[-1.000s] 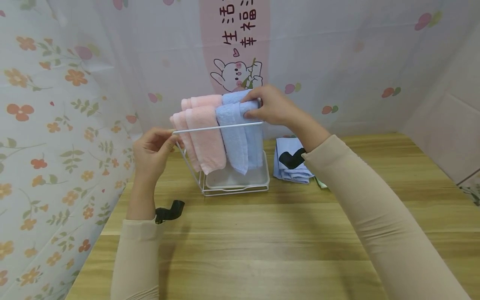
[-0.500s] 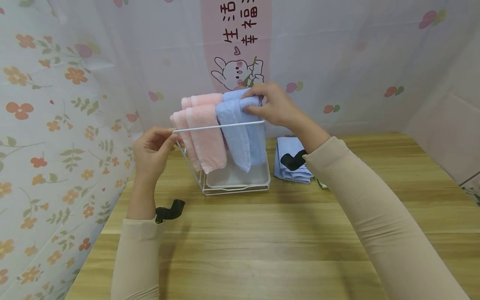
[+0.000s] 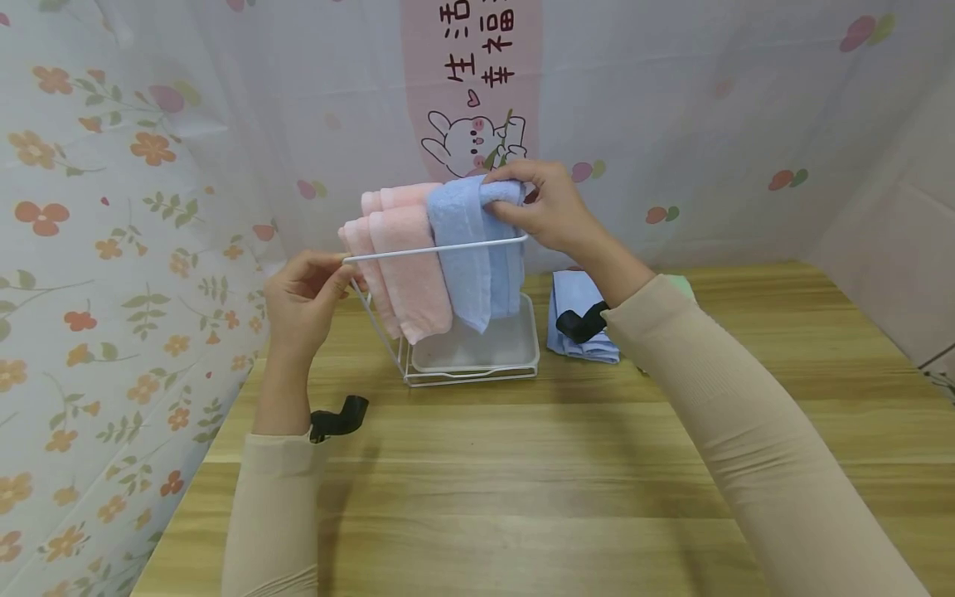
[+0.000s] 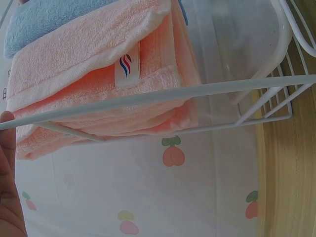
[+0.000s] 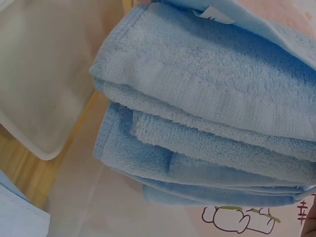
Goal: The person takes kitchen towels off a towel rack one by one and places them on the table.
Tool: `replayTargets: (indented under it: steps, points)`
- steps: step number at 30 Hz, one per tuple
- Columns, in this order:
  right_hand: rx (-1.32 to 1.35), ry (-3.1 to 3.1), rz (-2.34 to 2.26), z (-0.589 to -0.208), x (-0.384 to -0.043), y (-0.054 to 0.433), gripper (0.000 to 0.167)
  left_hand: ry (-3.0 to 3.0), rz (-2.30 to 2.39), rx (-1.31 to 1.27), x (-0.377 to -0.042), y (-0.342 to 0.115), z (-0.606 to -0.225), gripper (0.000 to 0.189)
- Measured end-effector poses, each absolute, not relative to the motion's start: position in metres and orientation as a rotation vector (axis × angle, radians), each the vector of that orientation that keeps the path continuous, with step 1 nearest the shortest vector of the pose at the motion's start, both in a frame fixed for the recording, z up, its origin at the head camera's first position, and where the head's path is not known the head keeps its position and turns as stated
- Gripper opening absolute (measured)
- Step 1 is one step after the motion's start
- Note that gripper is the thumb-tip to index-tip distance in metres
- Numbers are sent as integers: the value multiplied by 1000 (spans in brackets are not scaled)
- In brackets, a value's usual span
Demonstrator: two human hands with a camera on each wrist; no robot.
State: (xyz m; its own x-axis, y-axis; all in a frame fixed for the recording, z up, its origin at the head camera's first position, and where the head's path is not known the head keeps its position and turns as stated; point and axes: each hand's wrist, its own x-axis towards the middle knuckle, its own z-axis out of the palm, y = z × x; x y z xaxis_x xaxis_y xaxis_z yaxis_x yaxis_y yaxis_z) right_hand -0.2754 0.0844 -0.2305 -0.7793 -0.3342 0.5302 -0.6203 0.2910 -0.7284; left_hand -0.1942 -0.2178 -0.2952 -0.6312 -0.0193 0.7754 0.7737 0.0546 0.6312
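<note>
A white wire rack (image 3: 436, 249) with a shallow white tray (image 3: 477, 351) in its base stands on the table. My left hand (image 3: 298, 300) pinches the rack's upper left front corner between thumb and fingers. Folded pink towels (image 3: 412, 278) hang over the rack's left half; a small white tag (image 4: 127, 69) shows on one in the left wrist view. At the right half, my right hand (image 3: 550, 209) pinches the top fold of a blue towel (image 3: 464, 257). Several blue layers (image 5: 197, 133) lie stacked in the right wrist view, with only an edge of the hand showing.
Folded light blue cloths (image 3: 576, 288) lie on the table right of the rack, partly behind the right wrist's black camera mount (image 3: 582, 323). A green item (image 3: 681, 284) peeks from behind the right sleeve. Printed curtains (image 3: 671, 108) close off the back and left.
The blue towel has risen a little, its lower corner higher and the tray more exposed, as my right hand shifted slightly up and right. My left hand keeps its hold on the rack.
</note>
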Motion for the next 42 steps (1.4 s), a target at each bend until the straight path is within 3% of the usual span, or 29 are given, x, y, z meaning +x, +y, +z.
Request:
replayTargets:
  steps: [42]
  points:
    - [840,-1800,1757,-209,-261,87,22,-1711,-1676,-760,-195,-217,-295,13]
